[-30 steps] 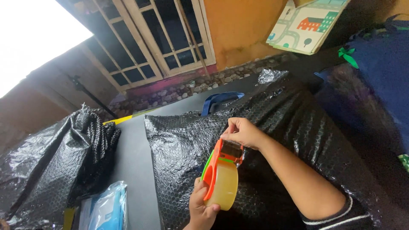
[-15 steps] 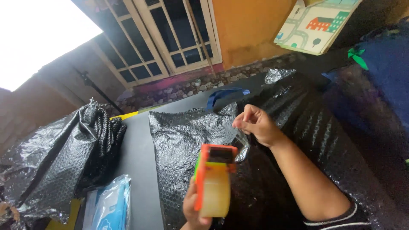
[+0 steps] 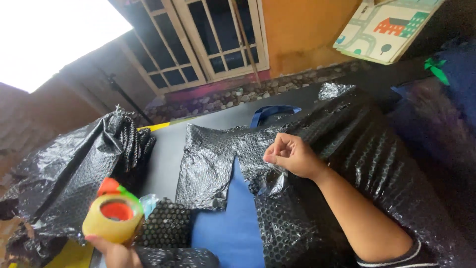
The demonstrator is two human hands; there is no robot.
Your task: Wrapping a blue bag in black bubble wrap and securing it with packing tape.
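Presently catalogued, nearest first: the right hand (image 3: 292,156), fingers curled with thumb and fingertips drawn together, rests on the black bubble wrap (image 3: 347,164) that covers a large parcel across the dark table (image 3: 166,149); whether a strip of clear tape is pinched there cannot be told, though a glossy crumpled patch shows just below the knuckles. Left hand (image 3: 116,250) — low at the picture's bottom edge, well apart from the right — is closed around a tape dispenser (image 3: 113,213), orange-framed with a green tab, its yellowish roll turned so the open core faces the camera. Relation of note: the wrap is parted along a gap running from near the right hand down toward the viewer, and a blue surface (image 3: 230,223) of the wrapped thing shows through it. That gap lies between the two hands, just beside the right and a clear reach to the right of the dispenser; its long axis runs roughly away from the person. Further items — a second heap of black bubble wrap (image 3: 74,168) at left, a blue strap (image 3: 270,111) beyond the parcel, a window frame (image 3: 213,44) and an illustrated play mat (image 3: 386,30) against the orange wall.
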